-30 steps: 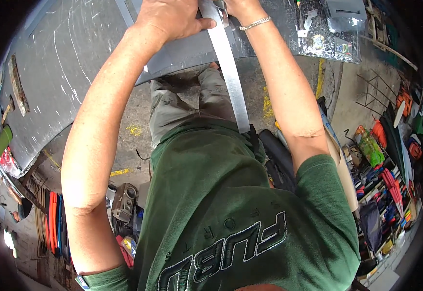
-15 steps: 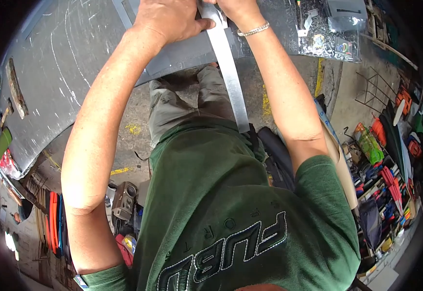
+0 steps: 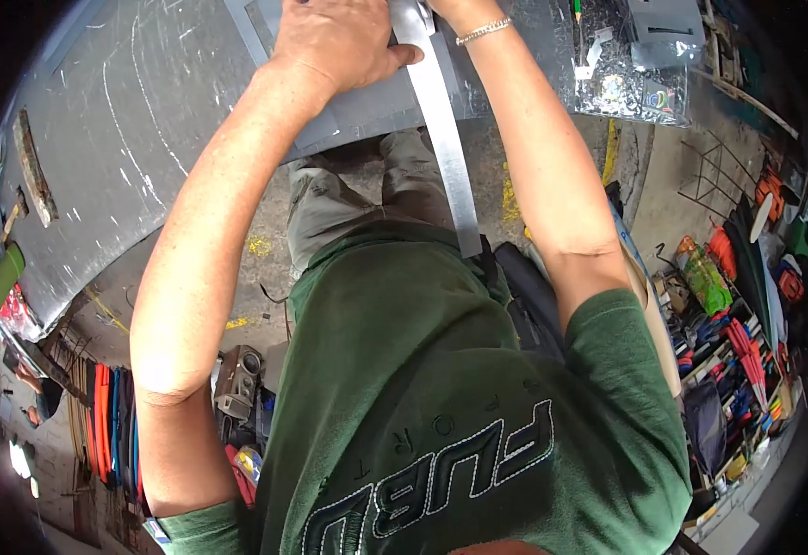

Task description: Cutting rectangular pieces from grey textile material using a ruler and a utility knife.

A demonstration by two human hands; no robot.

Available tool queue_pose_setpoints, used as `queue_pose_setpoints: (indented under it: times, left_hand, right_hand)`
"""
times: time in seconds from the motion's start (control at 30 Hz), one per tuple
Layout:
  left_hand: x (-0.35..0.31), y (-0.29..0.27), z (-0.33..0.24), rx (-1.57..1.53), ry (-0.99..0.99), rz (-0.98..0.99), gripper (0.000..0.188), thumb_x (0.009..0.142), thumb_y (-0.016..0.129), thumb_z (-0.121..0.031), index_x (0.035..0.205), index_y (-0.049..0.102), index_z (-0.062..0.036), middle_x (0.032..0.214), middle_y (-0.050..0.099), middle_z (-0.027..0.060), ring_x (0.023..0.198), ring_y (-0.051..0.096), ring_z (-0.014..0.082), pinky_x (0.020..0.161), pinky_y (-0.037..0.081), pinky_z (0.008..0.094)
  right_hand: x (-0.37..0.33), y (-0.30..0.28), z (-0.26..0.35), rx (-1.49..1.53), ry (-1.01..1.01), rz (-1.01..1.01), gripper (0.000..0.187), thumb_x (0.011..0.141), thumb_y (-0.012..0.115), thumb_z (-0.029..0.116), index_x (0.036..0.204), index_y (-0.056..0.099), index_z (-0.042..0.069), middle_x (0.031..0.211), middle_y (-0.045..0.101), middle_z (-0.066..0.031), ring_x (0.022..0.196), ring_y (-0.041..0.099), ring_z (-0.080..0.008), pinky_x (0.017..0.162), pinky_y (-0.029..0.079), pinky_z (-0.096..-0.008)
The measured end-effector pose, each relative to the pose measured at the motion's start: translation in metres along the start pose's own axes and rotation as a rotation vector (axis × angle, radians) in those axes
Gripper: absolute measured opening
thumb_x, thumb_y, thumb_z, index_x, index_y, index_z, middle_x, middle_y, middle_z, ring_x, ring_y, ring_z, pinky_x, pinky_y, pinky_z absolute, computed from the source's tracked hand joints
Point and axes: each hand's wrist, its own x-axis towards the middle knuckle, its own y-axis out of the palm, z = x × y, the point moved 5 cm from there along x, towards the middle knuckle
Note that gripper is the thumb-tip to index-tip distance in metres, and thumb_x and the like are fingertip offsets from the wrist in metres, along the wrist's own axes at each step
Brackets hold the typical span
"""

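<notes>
A long, flat silver metal ruler [image 3: 446,139] runs from the tabletop over the near edge, toward my green shirt. My left hand [image 3: 335,42] presses on its upper part, the thumb laid across its left edge; some fingertips are cut off by the top of the picture. Under the ruler lies a grey sheet [image 3: 381,106] close to the table's near edge. On the ruler's other side is my right hand [image 3: 450,7], with a chain bracelet at the wrist. Its fingers are mostly out of view, so what they hold is hidden.
The dark, scratched table [image 3: 182,102] carries a wood piece [image 3: 34,166] at far left. Clear plastic packets [image 3: 631,88] lie at right. Piled goods [image 3: 728,361] fill the floor to my right, and coloured rolls [image 3: 103,421] stand at left. Another person [image 3: 43,393] shows at far left.
My left hand has shifted a little to the right along with the grey sheet. My right hand has moved farther up, more out of the picture. The ruler has shifted slightly right.
</notes>
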Motion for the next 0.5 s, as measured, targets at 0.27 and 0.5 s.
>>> queue_pose_setpoints:
  times: [0.27,0.5]
  left_hand:
    - [0.009,-0.011,-0.004,0.023,-0.038,-0.076,0.106,0.084,0.068,-0.068,0.155,0.033,0.0021,0.165,0.029,0.0195,0.149,0.035,0.04,0.11,0.034,0.0691]
    - [0.009,-0.004,0.0,-0.029,-0.037,0.066,0.116,0.08,0.071,-0.071,0.158,0.03,0.0041,0.168,0.021,0.0211,0.154,0.02,0.0454,0.112,0.03,0.0724]
  right_hand:
    - [0.03,-0.021,0.051,-0.074,0.04,-0.121,0.038,0.104,0.061,0.023,0.132,0.057,-0.003,0.081,0.062,-0.0048,0.058,0.052,-0.0108,0.051,0.042,-0.0273]
    - [0.044,-0.071,0.335,-0.314,-0.257,-0.449,0.027,0.101,0.064,0.027,0.111,0.067,0.002,0.094,0.066,0.0026,0.077,0.058,-0.0131,0.072,0.051,-0.0304]
